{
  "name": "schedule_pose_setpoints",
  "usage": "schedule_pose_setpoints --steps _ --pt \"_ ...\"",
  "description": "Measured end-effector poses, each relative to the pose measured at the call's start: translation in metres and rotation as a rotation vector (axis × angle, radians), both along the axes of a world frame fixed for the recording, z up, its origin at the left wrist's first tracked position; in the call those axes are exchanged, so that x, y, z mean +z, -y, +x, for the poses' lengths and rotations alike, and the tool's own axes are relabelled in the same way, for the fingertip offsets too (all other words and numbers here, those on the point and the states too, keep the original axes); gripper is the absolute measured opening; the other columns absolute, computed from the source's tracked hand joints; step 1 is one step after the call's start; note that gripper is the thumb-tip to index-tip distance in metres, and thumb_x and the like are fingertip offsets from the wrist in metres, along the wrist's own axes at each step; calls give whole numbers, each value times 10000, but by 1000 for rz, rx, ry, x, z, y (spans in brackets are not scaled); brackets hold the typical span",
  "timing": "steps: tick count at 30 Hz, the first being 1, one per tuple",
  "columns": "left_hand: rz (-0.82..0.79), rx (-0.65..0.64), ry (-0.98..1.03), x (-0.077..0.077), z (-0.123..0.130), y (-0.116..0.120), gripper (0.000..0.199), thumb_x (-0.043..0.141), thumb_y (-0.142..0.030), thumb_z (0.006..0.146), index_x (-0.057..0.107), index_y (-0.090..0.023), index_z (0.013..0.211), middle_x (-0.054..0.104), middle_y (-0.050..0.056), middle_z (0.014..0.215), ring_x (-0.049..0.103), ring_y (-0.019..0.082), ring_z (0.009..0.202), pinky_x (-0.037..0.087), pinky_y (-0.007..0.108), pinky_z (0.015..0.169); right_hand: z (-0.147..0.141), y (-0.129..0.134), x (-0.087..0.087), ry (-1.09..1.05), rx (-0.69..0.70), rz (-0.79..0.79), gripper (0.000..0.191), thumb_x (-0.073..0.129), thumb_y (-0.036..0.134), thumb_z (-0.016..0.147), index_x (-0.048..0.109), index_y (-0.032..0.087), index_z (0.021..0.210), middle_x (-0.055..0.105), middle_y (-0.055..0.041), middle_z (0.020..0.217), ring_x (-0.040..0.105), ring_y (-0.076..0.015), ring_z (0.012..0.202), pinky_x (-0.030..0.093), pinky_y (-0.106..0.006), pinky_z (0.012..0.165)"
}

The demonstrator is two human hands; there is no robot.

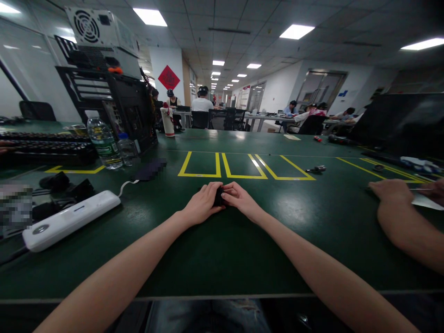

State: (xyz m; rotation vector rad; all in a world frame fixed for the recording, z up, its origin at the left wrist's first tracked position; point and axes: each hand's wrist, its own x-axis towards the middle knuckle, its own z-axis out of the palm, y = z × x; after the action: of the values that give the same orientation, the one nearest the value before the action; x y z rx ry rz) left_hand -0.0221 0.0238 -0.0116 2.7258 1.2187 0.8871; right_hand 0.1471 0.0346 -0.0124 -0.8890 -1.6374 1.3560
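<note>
White elongated device (72,221) lying toward near left corner of tabletop (225,268). My left hand (204,202) curling over small black object (218,198), my right hand (242,200) pinching its right side; both gripping narrowly, hiding most of it. Object being held midway across tabletop, well back from near edge. Co-worker's hand (391,190) reaching in from right edge. Yellow tape outlines (199,175) running in row beyond my hands, small metal part (316,169) lying right of them. Clear water bottle (104,141) standing left, beside black computer case (133,111).

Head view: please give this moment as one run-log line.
left grip: on black object; right grip: on same object; below: green table; beyond: yellow tape outlines
</note>
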Motion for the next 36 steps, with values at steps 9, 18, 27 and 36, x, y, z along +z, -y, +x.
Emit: schedule_pose_setpoints --steps 9,18,27,36 --pt "69 56 -58 1 1 1 561 565 -319 717 259 -208 1175 414 87 1162 307 288 1132 244 478 913 3 -2 0 -19 101 74 345 645 237 627 462 207 918 525 -15 983 523 -148 940 412 -350 855" --pt "-26 -22 9 -1 0 -1 540 527 -288 745 222 -225 1186 393 87 1170 409 244 1077 275 452 908 1 0 -3 33 0 58 289 574 334 690 462 227 935 539 -12 904 543 -142 812 459 -338 730" --pt "-71 -32 13 3 -1 0 526 517 -283 752 229 -228 1188 392 83 1164 398 245 1085 260 460 916 4 3 1 20 41 105 270 598 265 676 472 215 909 524 -17 960 517 -151 932 425 -345 819" --pt "-55 -32 25 -1 0 -2 548 526 -291 745 222 -226 1197 390 90 1164 395 247 1084 255 458 912 0 2 -1 -9 20 72 317 565 241 700 446 232 994 497 -24 981 535 -156 906 429 -368 819"
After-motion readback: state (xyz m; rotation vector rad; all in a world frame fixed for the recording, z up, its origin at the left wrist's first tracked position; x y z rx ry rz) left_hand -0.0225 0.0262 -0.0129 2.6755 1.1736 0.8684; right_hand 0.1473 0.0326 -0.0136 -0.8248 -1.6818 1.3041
